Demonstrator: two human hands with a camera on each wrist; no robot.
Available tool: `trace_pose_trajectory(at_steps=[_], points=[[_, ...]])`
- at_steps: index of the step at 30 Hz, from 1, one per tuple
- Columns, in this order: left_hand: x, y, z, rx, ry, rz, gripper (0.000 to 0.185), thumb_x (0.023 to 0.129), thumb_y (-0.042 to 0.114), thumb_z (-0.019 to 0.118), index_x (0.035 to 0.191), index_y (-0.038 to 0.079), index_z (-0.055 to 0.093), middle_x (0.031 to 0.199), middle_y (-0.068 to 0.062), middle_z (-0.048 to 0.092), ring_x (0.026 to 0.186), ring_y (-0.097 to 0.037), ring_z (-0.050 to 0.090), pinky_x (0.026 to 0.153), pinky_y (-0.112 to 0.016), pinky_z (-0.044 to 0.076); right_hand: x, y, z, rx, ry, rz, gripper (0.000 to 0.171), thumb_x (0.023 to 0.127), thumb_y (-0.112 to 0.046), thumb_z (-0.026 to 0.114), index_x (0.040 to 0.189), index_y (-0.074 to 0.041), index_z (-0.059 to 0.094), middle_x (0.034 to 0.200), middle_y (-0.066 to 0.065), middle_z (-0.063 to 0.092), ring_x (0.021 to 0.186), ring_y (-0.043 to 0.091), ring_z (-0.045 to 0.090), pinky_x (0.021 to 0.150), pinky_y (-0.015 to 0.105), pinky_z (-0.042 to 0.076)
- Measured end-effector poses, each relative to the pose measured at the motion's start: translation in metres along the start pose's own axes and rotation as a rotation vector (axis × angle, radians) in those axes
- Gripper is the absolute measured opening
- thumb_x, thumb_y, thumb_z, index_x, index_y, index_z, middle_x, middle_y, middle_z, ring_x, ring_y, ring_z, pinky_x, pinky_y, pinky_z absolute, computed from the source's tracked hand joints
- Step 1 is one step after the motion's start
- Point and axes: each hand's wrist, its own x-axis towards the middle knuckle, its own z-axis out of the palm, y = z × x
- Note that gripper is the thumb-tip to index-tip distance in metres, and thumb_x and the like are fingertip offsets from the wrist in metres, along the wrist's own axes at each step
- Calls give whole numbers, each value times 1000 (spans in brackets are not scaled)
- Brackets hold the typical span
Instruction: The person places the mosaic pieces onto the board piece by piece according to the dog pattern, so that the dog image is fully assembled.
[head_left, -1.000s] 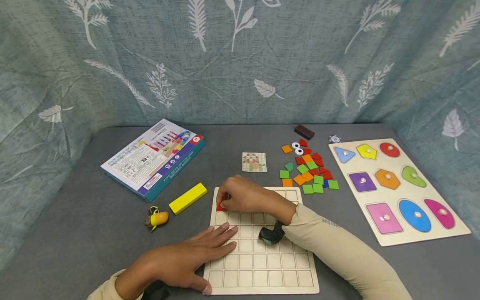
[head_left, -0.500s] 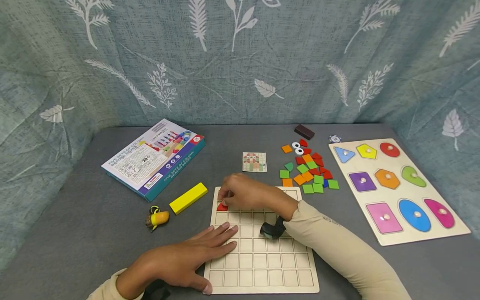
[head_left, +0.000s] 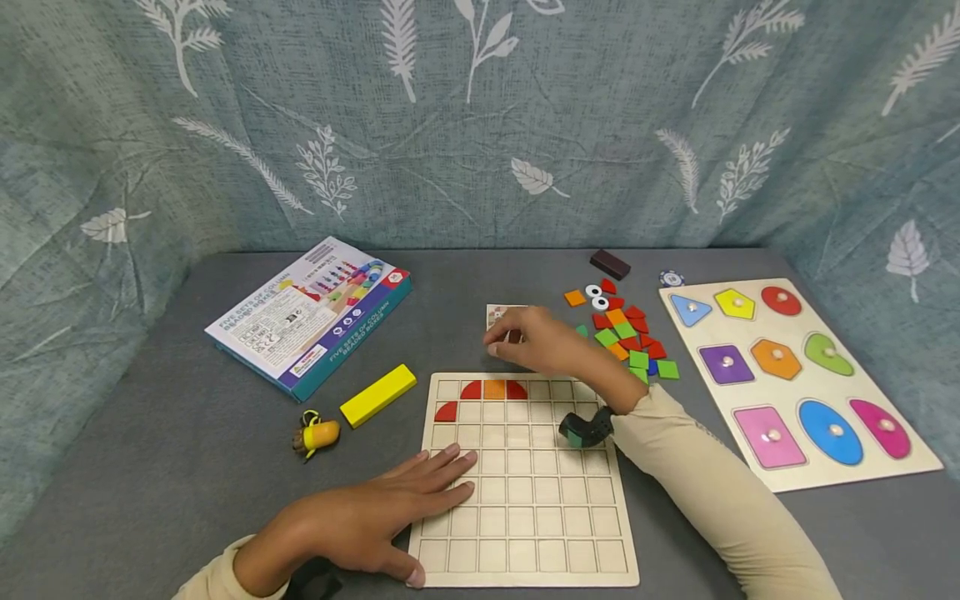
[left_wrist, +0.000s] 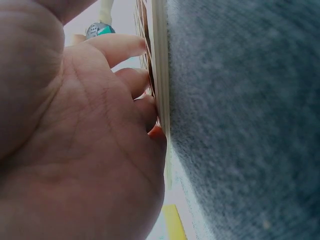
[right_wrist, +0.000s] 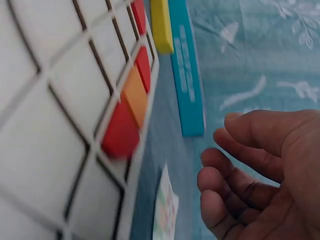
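A wooden grid board (head_left: 521,492) lies in the middle of the table. My left hand (head_left: 367,521) rests on its left edge with fingers spread. In the board's top row, a square orange tile (head_left: 494,390) sits between two rounded red tiles. Another rounded red tile (head_left: 446,412) occupies the first cell of the second row. Above the board's far edge is my right hand (head_left: 543,342), its fingers loosely bent and nothing between them; the right wrist view shows a gap between thumb and fingers. This hand partly covers a small printed pattern card (head_left: 495,312).
Loose coloured tiles (head_left: 624,330) lie in a scatter right of the card, near a dark brown block (head_left: 610,264). At far right is a shape-puzzle board (head_left: 727,417). On the left are a boxed game (head_left: 300,325), a yellow block (head_left: 378,396) and a small orange-yellow toy (head_left: 318,435).
My right hand has let go of the red tile in the second row's first cell and moved right and away, over the pattern card. The left hand stays put.
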Motion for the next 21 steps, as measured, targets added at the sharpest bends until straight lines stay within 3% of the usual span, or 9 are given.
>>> trace_pose_trajectory(at_steps=[4, 12, 21], points=[[0, 1, -1, -5, -5, -3, 89, 84, 40, 74, 156, 21, 24, 163, 4, -4, 147, -22, -6, 116, -51, 1, -6, 9, -14, -3, 57, 57, 20, 96, -10, 62, 111, 0, 71, 101, 6, 66, 77, 18, 56, 62, 30, 47], [1, 0, 0, -14, -9, -2, 90, 84, 37, 75, 156, 21, 23, 163, 4, -5, 147, -22, -7, 116, -50, -1, -19, 22, -44, -36, 124, 176, 25, 97, -11, 59, 117, 1, 68, 108, 11, 66, 85, 23, 58, 69, 36, 49], [0, 1, -1, -17, -11, -2, 90, 84, 40, 73, 156, 22, 22, 163, 4, -6, 147, -22, -8, 116, -49, -2, -32, 44, -66, -68, 183, 205, 26, 99, -11, 57, 118, 4, 67, 110, 16, 65, 91, 27, 57, 72, 39, 49]])
